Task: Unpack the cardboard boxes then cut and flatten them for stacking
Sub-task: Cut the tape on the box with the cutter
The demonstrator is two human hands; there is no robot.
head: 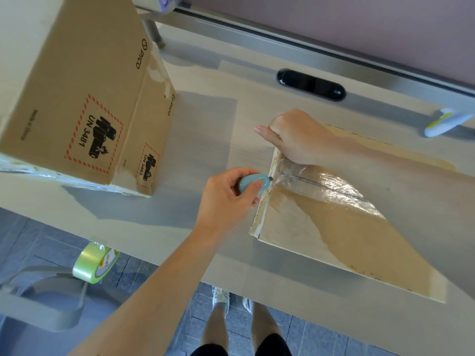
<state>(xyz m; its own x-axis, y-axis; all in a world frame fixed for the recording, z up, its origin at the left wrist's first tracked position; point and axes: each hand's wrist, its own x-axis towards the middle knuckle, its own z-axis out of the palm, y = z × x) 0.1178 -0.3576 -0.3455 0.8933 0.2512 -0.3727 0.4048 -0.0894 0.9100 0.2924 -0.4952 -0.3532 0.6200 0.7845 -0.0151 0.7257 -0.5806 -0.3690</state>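
Two hands busy: left hand [226, 197] pinches a small blue oval cutter [253, 183] at the taped seam of the brown cardboard box [334, 232], right hand [295, 136] grips its edge. Next, I'd guess: slice straight along.

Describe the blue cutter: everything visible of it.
The cutter is small, rounded and pale blue, plastic by its look, with a lighter oval button on top and a short metal tip. The left hand grips its rear half. Its tip points right and touches the clear tape at the left end of the box's seam.
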